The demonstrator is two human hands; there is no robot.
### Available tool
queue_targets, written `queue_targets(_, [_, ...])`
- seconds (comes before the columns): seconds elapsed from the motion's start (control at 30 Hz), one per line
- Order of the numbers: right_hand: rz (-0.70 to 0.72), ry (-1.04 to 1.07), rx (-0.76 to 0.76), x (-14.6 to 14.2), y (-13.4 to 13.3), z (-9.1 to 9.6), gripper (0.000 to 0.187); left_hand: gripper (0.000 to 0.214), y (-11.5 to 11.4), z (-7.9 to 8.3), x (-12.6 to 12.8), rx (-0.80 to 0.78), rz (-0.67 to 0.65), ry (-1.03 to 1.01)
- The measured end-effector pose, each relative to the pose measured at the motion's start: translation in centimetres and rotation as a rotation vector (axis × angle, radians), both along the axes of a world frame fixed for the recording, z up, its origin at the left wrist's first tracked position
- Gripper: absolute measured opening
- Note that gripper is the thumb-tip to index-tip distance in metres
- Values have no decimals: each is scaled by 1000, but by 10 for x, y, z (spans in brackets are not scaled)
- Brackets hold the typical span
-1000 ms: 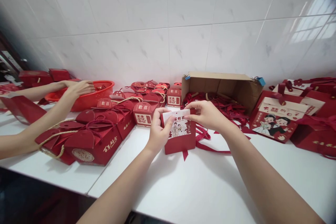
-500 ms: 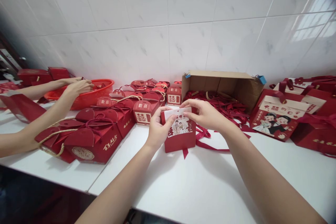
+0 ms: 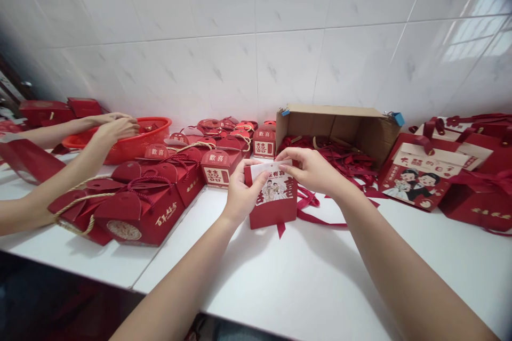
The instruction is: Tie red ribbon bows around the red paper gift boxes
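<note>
Between my hands stands a small red gift box (image 3: 272, 212), with a white front panel printed with a cartoon couple and red characters. My left hand (image 3: 247, 192) grips its left side, the thumb across the front. My right hand (image 3: 310, 167) pinches the upper right edge near the top flap. From under the box pokes the end of a dark red ribbon (image 3: 281, 230). More of the ribbon (image 3: 320, 218) loops over the table just right of the box. What my fingers touch behind the panel is hidden.
Behind the box, an open cardboard box (image 3: 336, 111) holds a heap of red ribbons (image 3: 344, 162). Finished-looking gift bags (image 3: 420, 173) stand at right. Several tied red boxes (image 3: 136, 213) line the left. Another person's hands (image 3: 116, 130) work over a red plastic basket (image 3: 160, 130). A tiled wall (image 3: 224, 74) closes the back.
My right hand has risen slightly along the top edge of the gift box. The box stays in place between both hands. The other person's hands have shifted a little, as has the whole view.
</note>
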State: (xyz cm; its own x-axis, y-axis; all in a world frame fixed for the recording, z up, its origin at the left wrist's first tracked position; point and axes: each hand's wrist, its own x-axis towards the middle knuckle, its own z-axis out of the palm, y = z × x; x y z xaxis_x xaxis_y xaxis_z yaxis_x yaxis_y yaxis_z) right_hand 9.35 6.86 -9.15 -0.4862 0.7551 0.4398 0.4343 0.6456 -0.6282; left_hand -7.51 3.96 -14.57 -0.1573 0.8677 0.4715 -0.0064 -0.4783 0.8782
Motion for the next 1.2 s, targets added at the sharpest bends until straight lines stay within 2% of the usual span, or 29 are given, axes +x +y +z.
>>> queue_targets(0.1, [25, 16, -29, 2, 1, 4, 15, 28, -1, 1, 1, 14, -18, -11])
queue_targets(0.17, [-18, 91, -46, 9, 7, 8, 17, 31, -3, 3, 1, -19, -10, -10])
queue_targets(0.23, [-172, 247, -8, 23, 20, 10, 20, 33, -4, 4, 0, -61, -2, -16])
queue_targets(0.33, [-524, 458, 92, 54, 49, 5, 23, 33, -6, 6, -3, -79, -21, -36])
queue_targets(0.4, [-722, 458, 109, 74, 68, -6, 24, 33, -7, 7, -4, -84, -39, -34])
queue_targets(0.47, [-814, 436, 90, 90, 83, -22, 24, 33, -8, 7, -5, -92, -63, -16])
queue_targets(0.67, [-966, 410, -10, 111, 103, -84, 30, 31, -13, 11, -5, -138, -139, 30])
queue_targets(0.77, [-1046, 432, -38, 125, 111, -106, 25, 30, -11, 11, -5, -147, -146, 23])
queue_targets(0.87, [-1110, 469, -66, 145, 120, -118, 15, 30, -10, 10, -6, -139, -137, 24])
queue_targets(1.0, [-1145, 488, -73, 163, 129, -128, 27, 29, -9, 11, -6, -134, -126, 20])
queue_targets(1.2, [-1159, 413, 61, 154, 127, -145, 25, 30, -12, 13, -5, -150, -125, 8])
